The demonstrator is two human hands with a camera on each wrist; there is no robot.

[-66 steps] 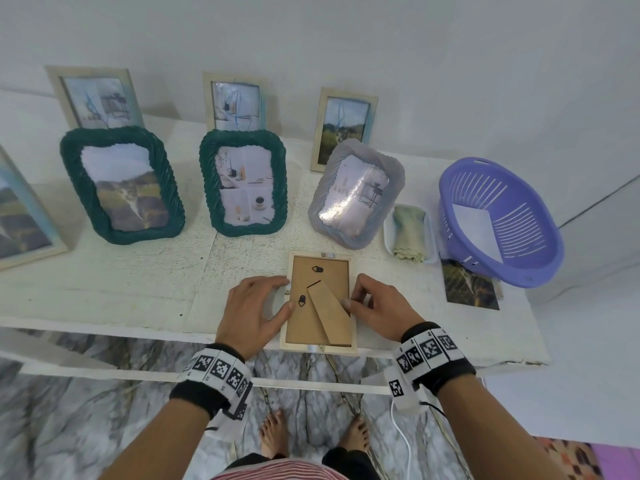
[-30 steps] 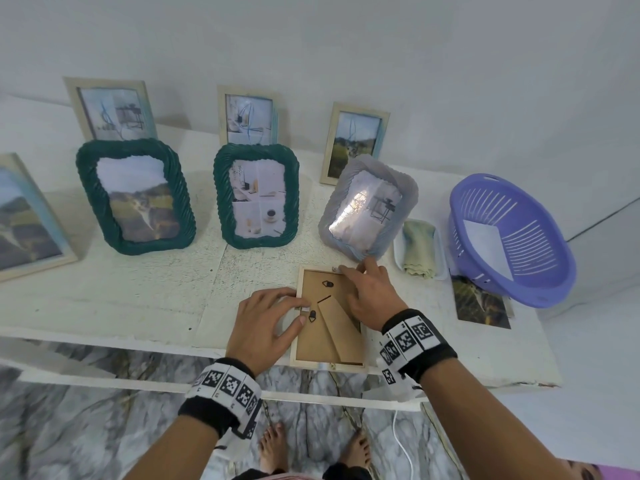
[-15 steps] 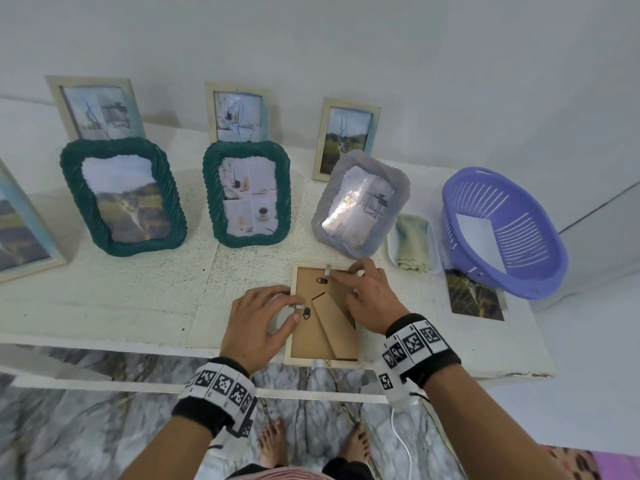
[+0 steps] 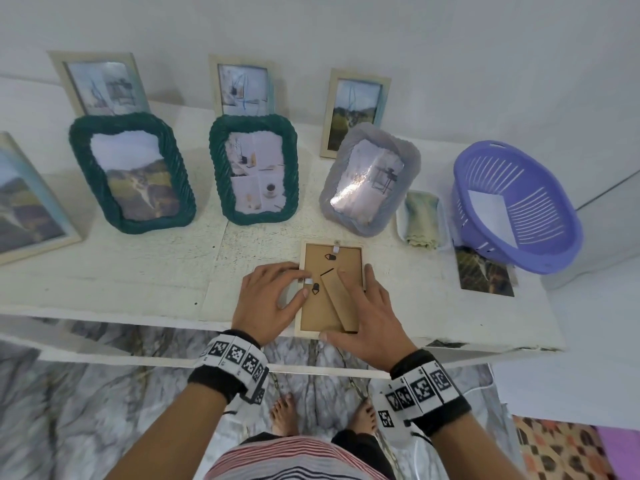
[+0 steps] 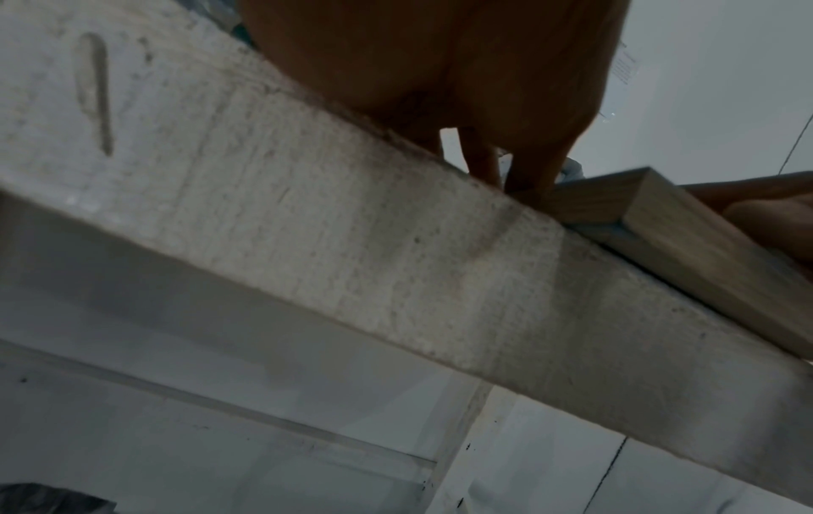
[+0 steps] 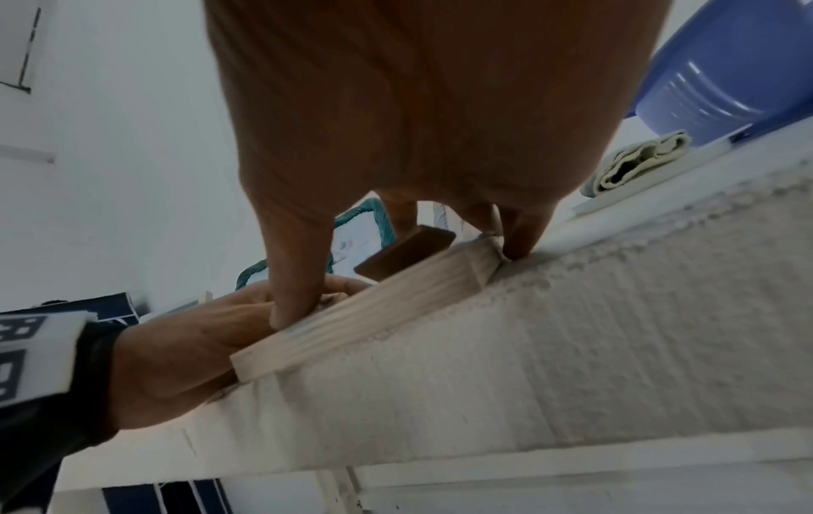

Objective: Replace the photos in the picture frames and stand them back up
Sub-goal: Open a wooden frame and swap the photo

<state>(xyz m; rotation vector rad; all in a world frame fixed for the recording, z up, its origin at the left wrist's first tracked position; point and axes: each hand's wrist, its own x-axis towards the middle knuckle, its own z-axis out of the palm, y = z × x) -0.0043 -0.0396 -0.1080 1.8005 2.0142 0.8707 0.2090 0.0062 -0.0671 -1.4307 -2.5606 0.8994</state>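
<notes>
The white table (image 4: 145,271) carried the small wooden frame (image 4: 322,313) face down at its front edge, the near end just over the lip. Since half a second earlier, the right hand (image 4: 367,317) had been drawn back from the far end of the frame and was laid over the right side, fingers straight, index on the brown stand flap (image 4: 337,299), thumb along the near edge. The left hand (image 4: 270,303) had stayed at the left rim, fingers loosely bent on it, thumb tip beside a black turn clip (image 4: 316,289); nothing was clasped by either hand.

The frame's front and any photo in it were hidden. Whether the clips were locked could not be told.

From the right wrist, the flap (image 6: 404,254) was seen lifted off the backing and the little finger (image 6: 523,240) set on the table beside the frame (image 6: 365,306), which the head view did not show. In the left wrist view, only blurred fingers (image 5: 528,174) against the frame's corner (image 5: 651,215) were caught.
</notes>
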